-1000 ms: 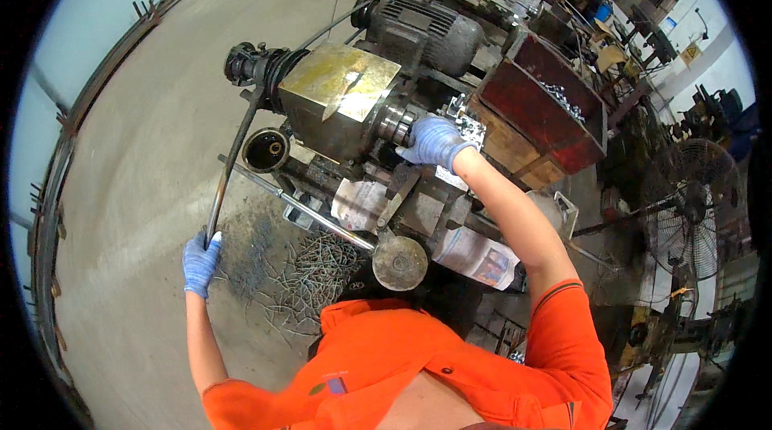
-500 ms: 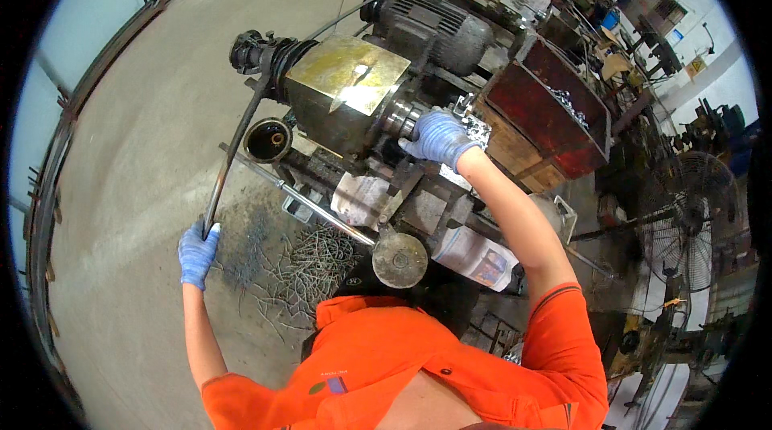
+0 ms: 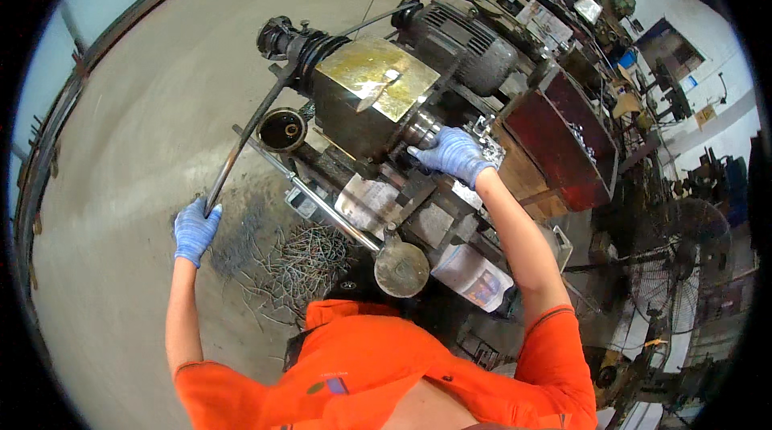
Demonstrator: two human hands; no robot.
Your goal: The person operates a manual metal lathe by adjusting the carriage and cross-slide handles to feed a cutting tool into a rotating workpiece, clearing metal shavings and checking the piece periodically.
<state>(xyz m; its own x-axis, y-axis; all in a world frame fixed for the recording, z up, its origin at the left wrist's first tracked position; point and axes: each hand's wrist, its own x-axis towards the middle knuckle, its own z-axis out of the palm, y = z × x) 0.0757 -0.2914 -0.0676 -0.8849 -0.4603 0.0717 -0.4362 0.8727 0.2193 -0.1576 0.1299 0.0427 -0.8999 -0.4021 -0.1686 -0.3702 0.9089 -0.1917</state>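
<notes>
My left hand, in a blue knit glove, is closed round the lower end of a long dark lever. This lever slants up to the back end of a lathe-like machine with a yellowish metal cover plate. At the machine's other end, my gloved right hand is beside the shiny round chuck. Its thumb points toward the chuck and its fingers curl over on the far side, so what they grip is hidden. A round metal disc sits nearer to me, by a chrome rod.
A dark motor sits behind the machine. On the right stands a red-brown metal bin with shiny small parts. An oily round pot is on the left. Thin metal rods lie heaped on the floor. A fan stands far right.
The view has shifted, so the machine appears slightly farther right and lower. My left hand still holds the lever, and my right hand remains by the chuck.
</notes>
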